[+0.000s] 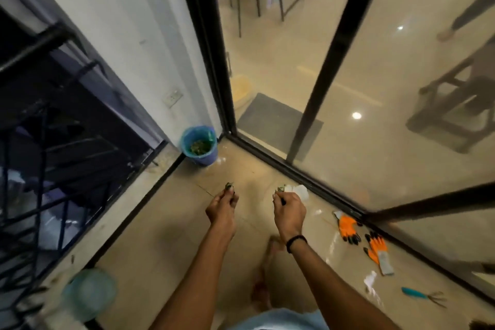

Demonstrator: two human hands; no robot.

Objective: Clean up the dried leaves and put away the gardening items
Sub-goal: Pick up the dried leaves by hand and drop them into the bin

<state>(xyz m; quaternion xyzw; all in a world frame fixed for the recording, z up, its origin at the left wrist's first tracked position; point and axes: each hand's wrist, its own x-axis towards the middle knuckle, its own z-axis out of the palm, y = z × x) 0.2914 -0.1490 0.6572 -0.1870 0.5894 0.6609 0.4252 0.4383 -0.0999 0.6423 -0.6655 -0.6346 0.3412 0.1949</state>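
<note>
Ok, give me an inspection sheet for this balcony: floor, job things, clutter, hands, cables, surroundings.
Surface: floor, beige tiles, glossy.
Job's things: bin in the corner, leaves inside; gloves, two, orange, flat by the door track; rake, teal handle, on the floor.
Clutter: white scraps near the gloves; green round thing lower left, blurred.
Grippers: left hand pinches leaf bits; right hand does too.
Cables: nothing seen.
Surroundings: glass door on the right, railing on the left, socket on the wall.
</note>
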